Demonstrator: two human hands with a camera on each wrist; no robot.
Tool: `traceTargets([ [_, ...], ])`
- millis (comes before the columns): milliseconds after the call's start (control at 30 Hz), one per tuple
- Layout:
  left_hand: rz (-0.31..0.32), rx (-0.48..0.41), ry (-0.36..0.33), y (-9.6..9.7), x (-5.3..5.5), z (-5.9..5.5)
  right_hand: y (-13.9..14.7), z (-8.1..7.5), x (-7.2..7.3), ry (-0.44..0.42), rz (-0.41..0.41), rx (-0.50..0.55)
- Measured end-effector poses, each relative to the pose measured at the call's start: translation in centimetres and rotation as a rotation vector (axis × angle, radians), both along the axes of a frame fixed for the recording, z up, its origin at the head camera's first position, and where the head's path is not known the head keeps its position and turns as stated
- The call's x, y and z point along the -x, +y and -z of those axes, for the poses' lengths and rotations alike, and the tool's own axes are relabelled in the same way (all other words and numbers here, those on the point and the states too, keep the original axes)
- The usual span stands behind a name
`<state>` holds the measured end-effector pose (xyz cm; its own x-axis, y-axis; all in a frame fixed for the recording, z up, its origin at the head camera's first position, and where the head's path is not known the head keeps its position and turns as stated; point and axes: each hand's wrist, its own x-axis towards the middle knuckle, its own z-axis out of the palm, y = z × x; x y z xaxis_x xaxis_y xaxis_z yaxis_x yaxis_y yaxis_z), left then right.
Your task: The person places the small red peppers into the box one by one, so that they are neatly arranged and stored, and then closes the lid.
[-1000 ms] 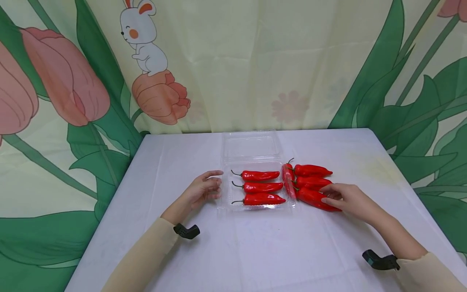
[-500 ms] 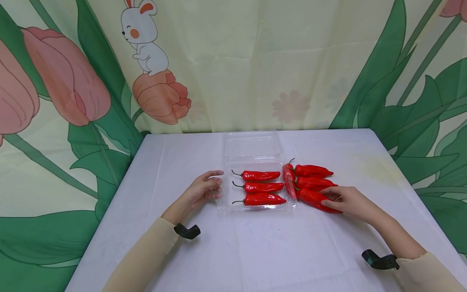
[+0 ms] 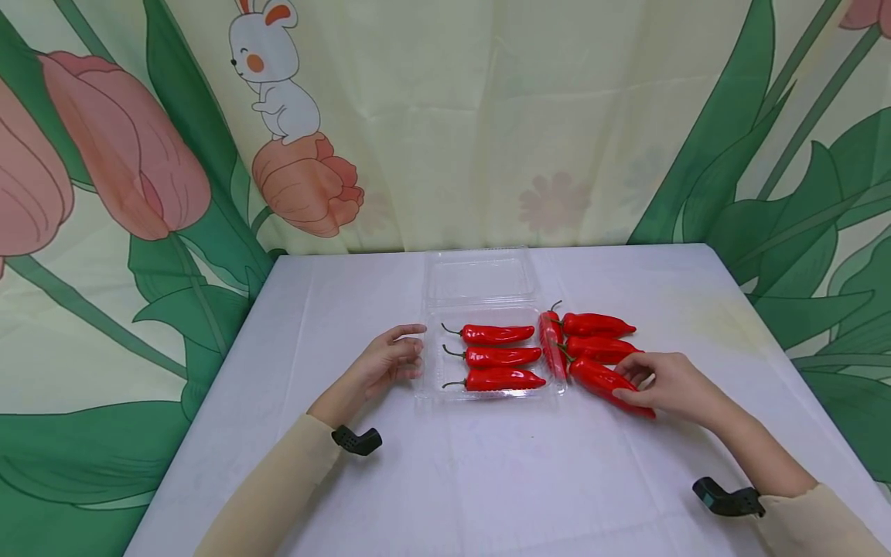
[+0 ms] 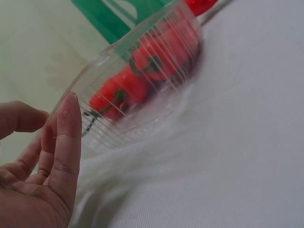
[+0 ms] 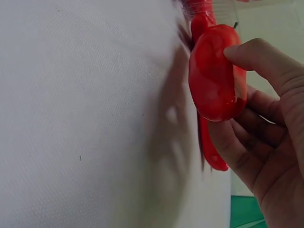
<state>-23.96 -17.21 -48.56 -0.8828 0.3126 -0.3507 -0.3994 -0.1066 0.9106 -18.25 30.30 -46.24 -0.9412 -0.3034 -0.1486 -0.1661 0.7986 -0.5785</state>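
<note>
Right hand (image 3: 671, 384), pepper (image 3: 599, 378) between fingertips (image 5: 233, 53)

Gleams smooth, glossy on red peppers (image 3: 501, 357); looks like clear plastic on the box (image 3: 480, 316), matt weave on the tablecloth (image 3: 487, 472).

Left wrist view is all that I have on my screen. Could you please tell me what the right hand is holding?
Observer: The right hand holds a red pepper.
Operator: Thank you. To which side does its stem point, please?
Observer: Its green stem points toward the clear container.
Operator: And is the lid of this container open or closed?
Observer: It is open; the lid lies back on the far side of the container.
</note>
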Motion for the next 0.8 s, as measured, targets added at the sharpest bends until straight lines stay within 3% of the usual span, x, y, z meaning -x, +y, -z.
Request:
traceTargets([
  [300,0.004,0.015,0.005,0.0,0.0,-0.1,0.5,-0.9,-0.2,0.017,-0.017,-0.026],
  [800,0.007,0.01,0.014,0.2,0.2,0.1,0.1,-3.7,0.4,0.097,-0.017,-0.018],
])
